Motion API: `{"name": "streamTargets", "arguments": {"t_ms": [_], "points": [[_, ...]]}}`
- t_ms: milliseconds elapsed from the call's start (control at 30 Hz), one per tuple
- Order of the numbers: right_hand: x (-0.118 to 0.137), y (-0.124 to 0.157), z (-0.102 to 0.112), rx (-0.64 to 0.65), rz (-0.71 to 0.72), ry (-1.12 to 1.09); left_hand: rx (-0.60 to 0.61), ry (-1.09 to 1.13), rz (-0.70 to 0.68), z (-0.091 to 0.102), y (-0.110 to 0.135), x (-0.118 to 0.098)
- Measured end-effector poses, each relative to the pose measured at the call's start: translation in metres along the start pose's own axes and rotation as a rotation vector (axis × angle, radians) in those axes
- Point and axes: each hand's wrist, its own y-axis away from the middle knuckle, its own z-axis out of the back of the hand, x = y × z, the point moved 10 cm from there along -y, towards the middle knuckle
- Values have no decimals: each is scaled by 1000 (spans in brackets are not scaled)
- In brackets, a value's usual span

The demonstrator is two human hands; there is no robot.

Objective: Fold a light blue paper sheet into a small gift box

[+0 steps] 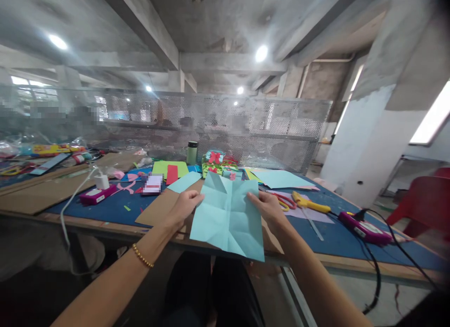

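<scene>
A light blue sheet of paper [227, 219], marked with several fold creases, is held up over the table's front edge. My left hand [188, 205] pinches its left edge, and my right hand [269, 206] grips the upper right edge between thumb and fingers. Brown cardboard [158, 213] lies on the table behind and under the sheet. Beyond the paper's top sits a small pile of green, blue and red paper pieces [214, 160], partly hidden by the sheet.
Right of the paper lie red-and-yellow scissors [284, 202], a yellow glue gun [311, 202] and a purple power strip [365, 227] with a black cord. On the left stands another purple power strip [97, 194]. A green bottle [192, 153] stands before the perforated metal screen [270, 123].
</scene>
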Motion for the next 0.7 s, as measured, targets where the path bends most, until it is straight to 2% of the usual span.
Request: {"name": "streamTargets", "arguments": {"t_ms": [133, 233, 467, 567, 700], "points": [[-11, 0, -7, 19, -42, -46, -5, 44, -27, -1, -8, -1], [-14, 3, -5, 17, -65, -71, 14, 108, -18, -6, -11, 1], [-24, 9, 0, 28, -142, -157, 146, 337, 106, -21, -4, 9], [-27, 9, -2, 22, -155, -189, 135, 383, 135, -19, -3, 8], [-20, 16, -8, 43, -162, -246, 101, 388, 88, -13, -4, -1]]}}
